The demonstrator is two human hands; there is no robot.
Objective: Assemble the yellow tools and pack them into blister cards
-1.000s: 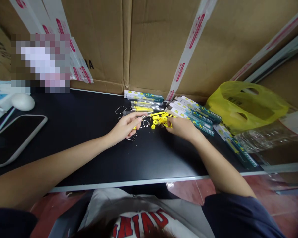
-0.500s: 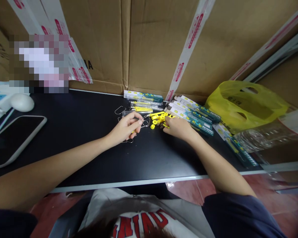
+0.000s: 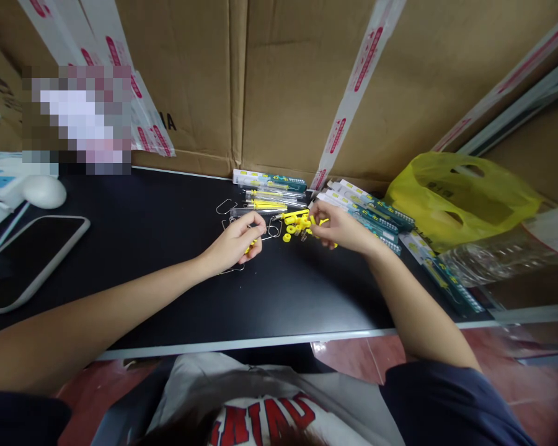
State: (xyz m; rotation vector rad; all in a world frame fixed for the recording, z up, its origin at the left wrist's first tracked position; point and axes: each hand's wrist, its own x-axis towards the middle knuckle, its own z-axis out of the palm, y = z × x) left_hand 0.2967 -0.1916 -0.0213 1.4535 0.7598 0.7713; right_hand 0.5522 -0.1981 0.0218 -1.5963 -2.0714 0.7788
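Brown cardboard (image 3: 283,93), its letters "IA" legible at left beside tape, backs the black table (image 3: 190,322), where green-and-white boxes (image 3: 376,226) at far right bear the characters 力 and 计. Curled near centre, the left hand (image 3: 237,240) grasps a partly hidden yellow piece (image 3: 250,248); the right hand (image 3: 338,228), fingers bunched downward, is at loose yellow parts (image 3: 291,220) between both hands, its grip indeterminable.

Left hand (image 3: 242,240), right hand (image 3: 337,228) curled
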